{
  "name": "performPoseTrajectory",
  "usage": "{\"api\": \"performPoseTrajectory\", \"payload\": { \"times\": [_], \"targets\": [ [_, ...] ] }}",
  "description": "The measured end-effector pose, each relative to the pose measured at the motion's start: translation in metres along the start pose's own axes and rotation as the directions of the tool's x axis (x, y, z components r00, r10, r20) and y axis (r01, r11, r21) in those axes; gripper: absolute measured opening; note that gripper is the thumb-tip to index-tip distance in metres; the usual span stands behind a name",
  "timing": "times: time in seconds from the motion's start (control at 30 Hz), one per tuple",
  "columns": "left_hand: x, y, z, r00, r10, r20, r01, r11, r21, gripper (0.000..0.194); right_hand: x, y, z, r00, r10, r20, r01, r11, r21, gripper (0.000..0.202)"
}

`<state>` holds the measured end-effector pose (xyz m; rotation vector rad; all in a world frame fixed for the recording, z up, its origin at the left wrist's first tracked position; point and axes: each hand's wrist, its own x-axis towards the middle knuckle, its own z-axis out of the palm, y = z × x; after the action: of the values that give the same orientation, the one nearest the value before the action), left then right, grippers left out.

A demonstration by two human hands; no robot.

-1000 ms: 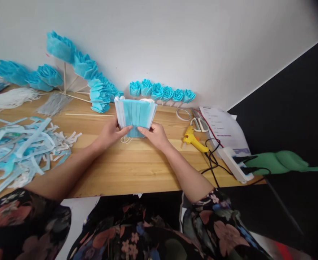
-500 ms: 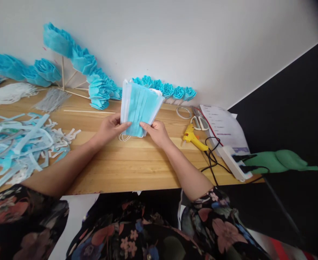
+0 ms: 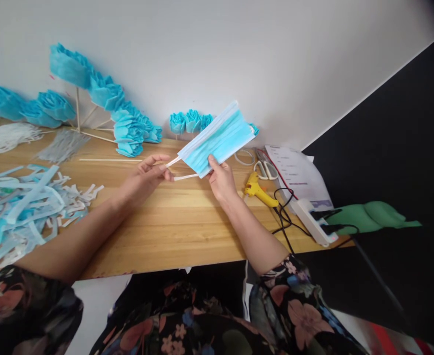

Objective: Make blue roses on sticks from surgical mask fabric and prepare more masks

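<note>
A small stack of light blue pleated face masks [image 3: 222, 140] is held up over the table, tilted with its top to the right. My right hand [image 3: 222, 180] pinches its lower edge, thumb on the front. White ear loops [image 3: 185, 177] stretch from the near end of the masks to my left hand [image 3: 148, 172], whose fingers are closed on them. How many masks are in the stack I cannot tell.
Blue flowers [image 3: 128, 130] on sticks stand along the wall. Left lie blue and white strips [image 3: 35, 202], white cords [image 3: 10, 138] and grey wires [image 3: 63, 145]. Right are a yellow glue gun [image 3: 259, 190], scissors [image 3: 266, 170], paper [image 3: 301, 172] and a power strip [image 3: 316, 224].
The masks have turned from nearly upright to slanting right. My left hand has let go of their body and pulled the ear loops out to the left. The view has shifted slightly.
</note>
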<state>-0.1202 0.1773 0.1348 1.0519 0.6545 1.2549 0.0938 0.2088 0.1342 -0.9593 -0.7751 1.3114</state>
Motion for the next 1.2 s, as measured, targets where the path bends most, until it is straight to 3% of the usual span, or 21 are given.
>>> {"api": "performPoseTrajectory", "payload": {
  "times": [0.2,0.53,0.67,0.9,1.07,1.2],
  "targets": [
    [-0.002,0.005,0.004,0.998,-0.046,-0.043,0.044,0.997,-0.06,0.034,0.002,0.0,-0.002,0.996,0.089,0.005,-0.089,0.996,0.025,0.034],
    [-0.002,0.007,0.006,0.978,-0.207,0.019,0.203,0.971,0.123,0.053,-0.006,0.006,0.002,0.99,0.122,0.069,-0.12,0.992,-0.033,0.043],
    [-0.003,0.009,0.007,0.972,-0.226,0.067,0.21,0.959,0.189,0.041,-0.004,0.005,0.001,0.991,0.121,0.066,-0.12,0.993,-0.016,0.039],
    [-0.006,0.013,0.008,0.982,-0.17,0.087,0.153,0.972,0.178,0.037,-0.001,0.008,-0.001,0.997,0.058,0.058,-0.056,0.998,-0.033,0.039],
    [-0.007,0.012,0.008,0.98,-0.166,0.112,0.137,0.964,0.229,0.032,-0.001,0.009,-0.001,0.998,0.002,0.066,0.008,0.987,-0.158,0.045],
    [-0.003,0.006,0.006,0.998,-0.059,0.0,0.059,0.986,0.159,0.042,-0.007,0.007,-0.001,0.99,-0.073,0.12,0.105,0.95,-0.292,0.048]
  ]
}}
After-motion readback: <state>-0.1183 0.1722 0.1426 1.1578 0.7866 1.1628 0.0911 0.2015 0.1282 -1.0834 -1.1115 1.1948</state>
